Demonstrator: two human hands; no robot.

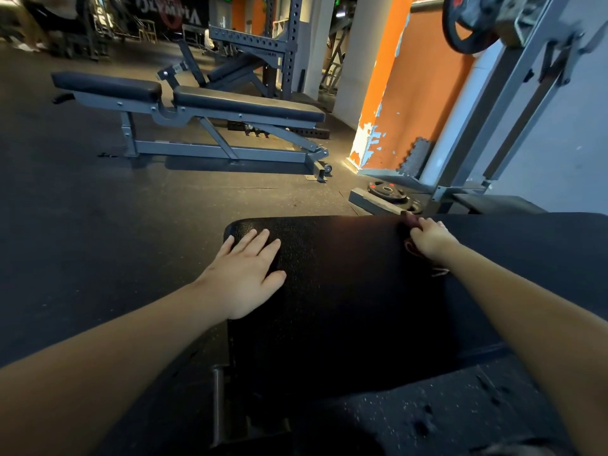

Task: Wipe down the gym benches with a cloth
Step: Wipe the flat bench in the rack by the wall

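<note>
Both hands on bench (345, 291); left hand (245, 278) flat; right hand (429, 239) grips cloth (410, 220).

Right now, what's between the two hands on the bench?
Just bare bench pad between the left hand and the right hand holding the cloth; head view.

Dim, warm-toned gym interior. Light pools on the floor (250, 189) mid-frame, and the near bench pad (345, 291) sits in deep shadow. Wide-angle bending at edges; far background soft and blurred.

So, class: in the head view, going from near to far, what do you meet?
Near bench → weight plates on the floor → adjustable bench → rack behind it.
</note>
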